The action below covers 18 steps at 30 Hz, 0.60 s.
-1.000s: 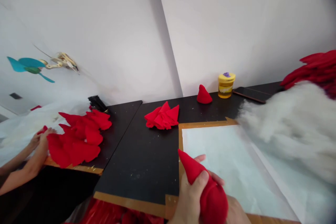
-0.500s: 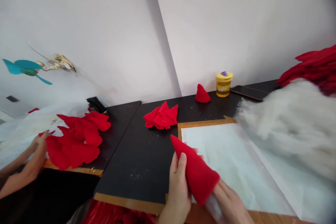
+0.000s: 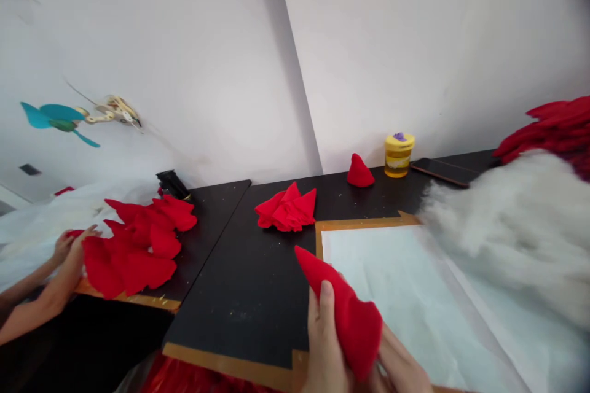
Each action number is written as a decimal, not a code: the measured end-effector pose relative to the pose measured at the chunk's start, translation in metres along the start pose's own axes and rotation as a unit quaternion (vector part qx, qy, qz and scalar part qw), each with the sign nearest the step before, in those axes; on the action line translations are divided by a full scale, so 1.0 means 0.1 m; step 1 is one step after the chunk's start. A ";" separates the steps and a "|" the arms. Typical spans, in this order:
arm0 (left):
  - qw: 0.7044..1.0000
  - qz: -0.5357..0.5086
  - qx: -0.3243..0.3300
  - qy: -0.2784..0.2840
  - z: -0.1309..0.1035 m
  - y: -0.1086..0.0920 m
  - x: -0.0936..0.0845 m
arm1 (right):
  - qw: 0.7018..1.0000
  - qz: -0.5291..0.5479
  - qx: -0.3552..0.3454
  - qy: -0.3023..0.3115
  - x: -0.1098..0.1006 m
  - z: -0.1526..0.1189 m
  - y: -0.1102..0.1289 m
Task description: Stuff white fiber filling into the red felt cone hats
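A red felt cone [image 3: 343, 313], tip pointing up and left, is held above the table's front edge. My left hand [image 3: 322, 338] is closed around it from the left, thumb lying along its side. At the wide lower end, my right hand [image 3: 399, 362] grips the rim; its fingertips are hidden behind the felt. Beyond the hands, a small stack of red felt cones [image 3: 288, 209] lies flat on the black table [image 3: 239, 295]. One stuffed red cone [image 3: 360, 172] stands upright near the wall.
White stuffing [image 3: 516, 221] is heaped at right beside white paper [image 3: 378, 270]. A yellow-lidded tub [image 3: 399, 156] and a phone [image 3: 442, 171] sit at the back. At left, another person's hands [image 3: 69, 252] work by a red felt pile [image 3: 133, 252]. A teal fan [image 3: 59, 120] is on the wall.
The cone has shifted slightly down, and its lower part is now more bent and creased. My right hand has moved in closer to the rim. The white fluff seen there earlier is out of sight.
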State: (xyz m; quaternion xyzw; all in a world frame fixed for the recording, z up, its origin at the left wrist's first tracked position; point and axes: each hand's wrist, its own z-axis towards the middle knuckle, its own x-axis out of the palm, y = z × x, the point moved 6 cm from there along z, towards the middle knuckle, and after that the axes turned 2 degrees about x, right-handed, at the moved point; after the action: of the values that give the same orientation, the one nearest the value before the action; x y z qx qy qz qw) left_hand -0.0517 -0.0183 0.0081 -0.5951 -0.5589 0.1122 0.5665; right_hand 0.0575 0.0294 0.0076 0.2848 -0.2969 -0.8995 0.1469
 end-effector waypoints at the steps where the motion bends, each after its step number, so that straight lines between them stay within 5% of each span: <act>1: 1.000 -0.003 0.005 0.002 0.00 -0.05 0.01 | 1.000 0.005 -0.011 0.003 -0.01 0.00 0.00; 4: 1.000 -0.017 -0.004 -0.005 0.03 -0.15 0.02 | 0.999 0.010 -0.027 -0.043 -0.12 0.04 -0.03; 11: 0.989 -0.101 -0.101 -0.025 0.11 -0.01 0.05 | 0.976 0.029 0.094 -0.193 -0.48 0.35 -0.12; 14: 0.980 -0.147 -0.136 0.010 0.11 0.05 0.15 | 0.987 0.000 0.073 -0.145 -0.44 0.41 -0.07; 18: 0.985 -0.128 -0.114 0.002 0.07 0.05 0.14 | 0.991 -0.097 -0.058 -0.078 -0.25 0.29 0.12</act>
State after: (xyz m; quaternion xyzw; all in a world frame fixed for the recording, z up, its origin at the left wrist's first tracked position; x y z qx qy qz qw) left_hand -0.0493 -0.0022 0.0086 -0.5797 -0.6383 -0.0264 0.5058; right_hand 0.0615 0.0443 0.0450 0.2327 -0.2254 -0.9447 0.0516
